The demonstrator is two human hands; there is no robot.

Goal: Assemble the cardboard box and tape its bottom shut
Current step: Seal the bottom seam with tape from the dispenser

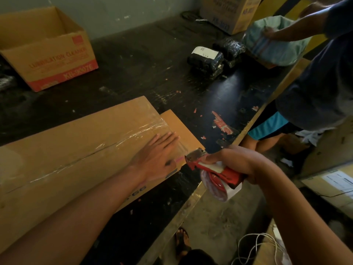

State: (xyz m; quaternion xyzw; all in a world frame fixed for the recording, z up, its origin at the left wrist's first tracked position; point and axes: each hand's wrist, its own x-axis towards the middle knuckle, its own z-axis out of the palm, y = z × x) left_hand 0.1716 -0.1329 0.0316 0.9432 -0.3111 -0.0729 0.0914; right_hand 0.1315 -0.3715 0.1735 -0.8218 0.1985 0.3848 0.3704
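Box (76,146) lies bottom-up on the table (152,73), clear tape (137,131) along its seam. Left hand (154,155) flat, fingers (166,138) straight, pressing the tape end, likely to bond it. Just right of those fingertips, right hand (235,159) curls round the red dispenser (214,171) — blade at the box edge, probably to cut.

My two bare forearms, my left hand (156,159), my right hand (236,161), dark clothing (196,257) at the lower edge, dark strapped sandal (181,240) on my foot
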